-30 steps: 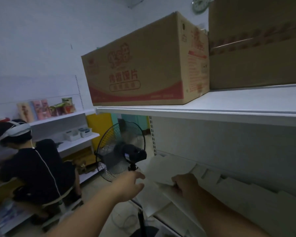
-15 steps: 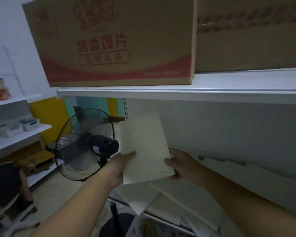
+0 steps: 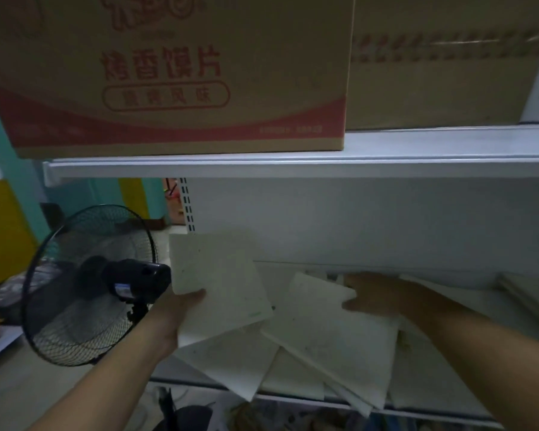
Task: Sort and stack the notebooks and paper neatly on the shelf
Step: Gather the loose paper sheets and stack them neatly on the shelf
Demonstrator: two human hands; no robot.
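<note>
My left hand [image 3: 178, 318] holds a pale notebook [image 3: 221, 284] by its lower left edge, raised and tilted above the shelf's left end. My right hand [image 3: 377, 297] grips the far corner of a second white notebook [image 3: 333, 340] that lies askew on the white shelf [image 3: 433, 412]. More white notebooks and paper sheets [image 3: 240, 365] lie scattered under and around these two, some hanging over the shelf's front edge. A further flat stack [image 3: 529, 293] sits at the right end of the shelf.
A black standing fan [image 3: 91, 284] is close to the left of the shelf end. The shelf board above [image 3: 293, 164] carries a red-printed cardboard box [image 3: 168, 73] and a plain carton [image 3: 442, 63]. Dark items lie on the level below.
My right hand let go of the raised notebook and moved right onto a second notebook on the shelf. My left hand alone now holds the first. The view swung right and down.
</note>
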